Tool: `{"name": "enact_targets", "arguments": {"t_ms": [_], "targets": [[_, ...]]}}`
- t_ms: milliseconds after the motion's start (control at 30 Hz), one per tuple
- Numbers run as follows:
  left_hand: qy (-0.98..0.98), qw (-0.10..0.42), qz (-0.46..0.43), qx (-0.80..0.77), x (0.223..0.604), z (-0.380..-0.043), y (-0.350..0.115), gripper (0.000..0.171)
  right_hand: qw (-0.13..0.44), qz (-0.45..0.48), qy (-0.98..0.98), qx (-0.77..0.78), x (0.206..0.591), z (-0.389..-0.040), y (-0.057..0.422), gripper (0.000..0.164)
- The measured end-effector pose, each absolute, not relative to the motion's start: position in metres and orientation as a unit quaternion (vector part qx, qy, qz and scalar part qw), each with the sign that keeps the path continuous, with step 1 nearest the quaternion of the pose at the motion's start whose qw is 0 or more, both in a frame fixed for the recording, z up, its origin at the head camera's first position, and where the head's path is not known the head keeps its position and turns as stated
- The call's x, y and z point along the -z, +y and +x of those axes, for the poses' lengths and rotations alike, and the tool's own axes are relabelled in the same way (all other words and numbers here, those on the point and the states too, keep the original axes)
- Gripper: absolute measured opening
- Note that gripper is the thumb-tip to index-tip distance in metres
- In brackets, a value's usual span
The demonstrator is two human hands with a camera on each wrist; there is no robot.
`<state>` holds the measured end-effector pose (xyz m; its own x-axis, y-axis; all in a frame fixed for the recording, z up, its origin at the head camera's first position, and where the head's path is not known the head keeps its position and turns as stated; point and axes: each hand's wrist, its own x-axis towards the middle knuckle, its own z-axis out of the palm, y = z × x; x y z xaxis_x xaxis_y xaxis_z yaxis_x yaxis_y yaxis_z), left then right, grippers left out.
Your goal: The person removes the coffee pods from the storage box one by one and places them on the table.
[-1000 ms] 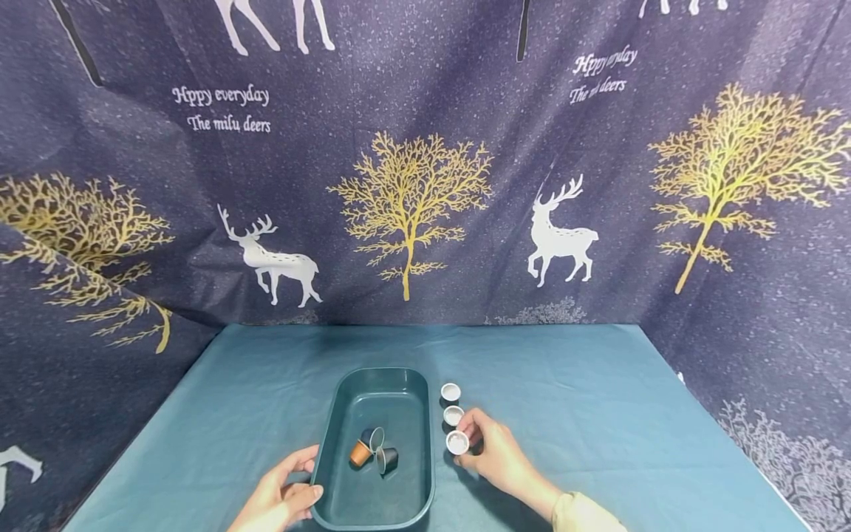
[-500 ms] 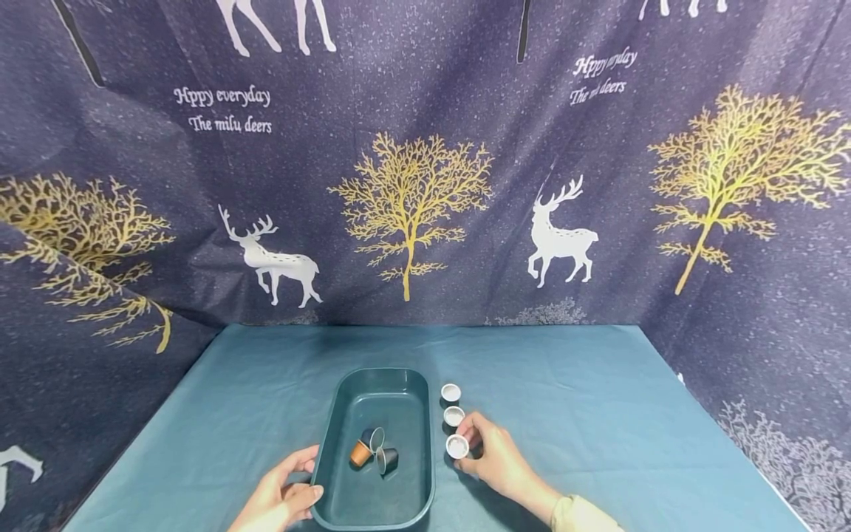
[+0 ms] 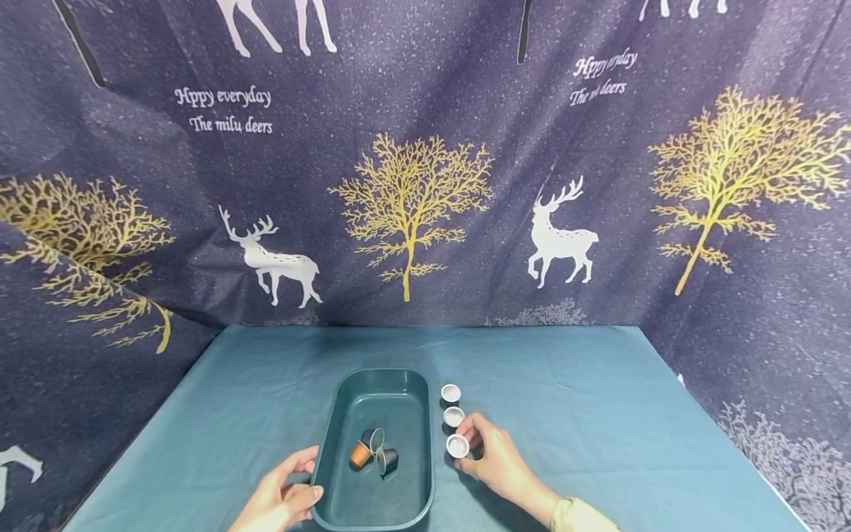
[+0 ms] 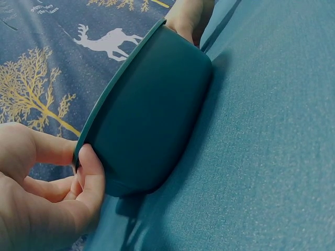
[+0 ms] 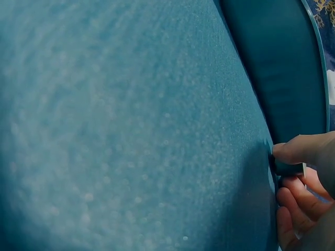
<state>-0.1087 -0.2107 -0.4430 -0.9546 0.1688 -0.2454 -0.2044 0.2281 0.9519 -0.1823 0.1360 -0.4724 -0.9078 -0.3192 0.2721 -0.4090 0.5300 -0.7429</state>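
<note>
My left hand (image 3: 279, 491) grips the left rim of a dark green tray (image 3: 372, 510), thumb on one side of the edge and fingers on the other, as the left wrist view shows. Right of the tray, my right hand (image 3: 495, 458) holds a coffee capsule (image 3: 457, 445) between thumb and fingers, its pale lid facing up. Only a small dark part of that capsule's body (image 5: 289, 168) shows in the right wrist view. Beyond it stand a middle capsule (image 3: 454, 417) and a far capsule (image 3: 450, 393), lids up, forming a row with the held one.
Inside the tray lie an orange capsule (image 3: 360, 454), a black capsule (image 3: 388, 461) and a dark blue capsule (image 3: 374, 439), tipped on their sides. A teal cloth (image 3: 572, 399) covers the table. Behind it hangs a dark curtain (image 3: 372, 96) printed with deer and trees.
Over the first half second my right hand came slightly nearer with its capsule, widening the gap to the middle one. Since then both hands look still.
</note>
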Motion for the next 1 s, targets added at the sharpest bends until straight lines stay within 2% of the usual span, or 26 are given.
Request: {"name": "enact_targets", "arguments": {"t_ms": [567, 1000], "targets": [[0.762, 0.154, -0.011, -0.628, 0.4430, -0.1090, -0.2109, 0.072, 0.065, 0.210, -0.873, -0.435, 0.4760, -0.1825, 0.1381, 0.044], [0.761, 0.153, -0.011, -0.630, 0.4427, -0.1076, -0.2106, 0.074, 0.035, 0.208, -0.863, -0.460, 0.4729, -0.1807, 0.1431, 0.054]]}}
